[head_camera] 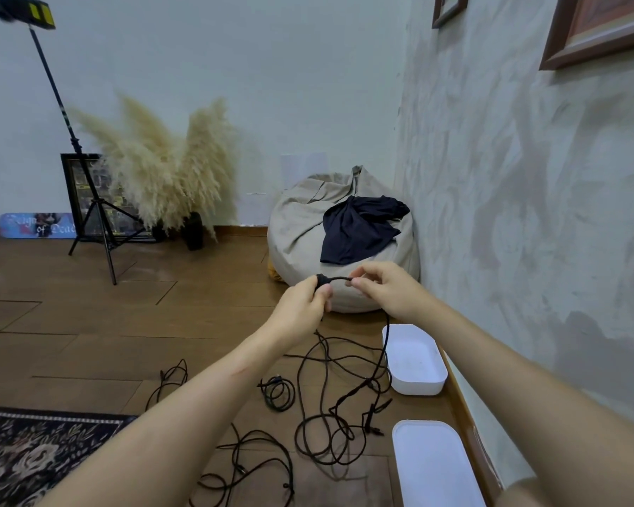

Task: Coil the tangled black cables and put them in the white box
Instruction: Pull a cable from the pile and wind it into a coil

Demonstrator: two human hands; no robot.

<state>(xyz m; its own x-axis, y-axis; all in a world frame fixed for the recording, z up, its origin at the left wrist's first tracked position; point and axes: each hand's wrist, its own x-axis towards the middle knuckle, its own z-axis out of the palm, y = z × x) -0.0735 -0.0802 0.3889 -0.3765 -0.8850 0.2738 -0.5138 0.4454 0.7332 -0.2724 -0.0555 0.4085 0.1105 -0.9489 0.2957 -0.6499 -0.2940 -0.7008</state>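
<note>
I held one thin, matte black cable (339, 278) up between both outstretched arms. The fingers of my left hand (301, 303) curled round its bunched end, and my right hand (388, 290) pinched it between thumb and forefinger. It trailed down to the wooden plank floor (88, 323), where other tangled black cables (371, 415) lay, too knotted to count, beside one smooth, rounded white plastic box (418, 387) that stood open.

A lived-in home room, shown by its wooden floor (88, 323), beanbag (301, 228), patterned rug (26, 451), pampas grass (169, 166) in vases, and framed pictures (597, 27) on the wall.
</note>
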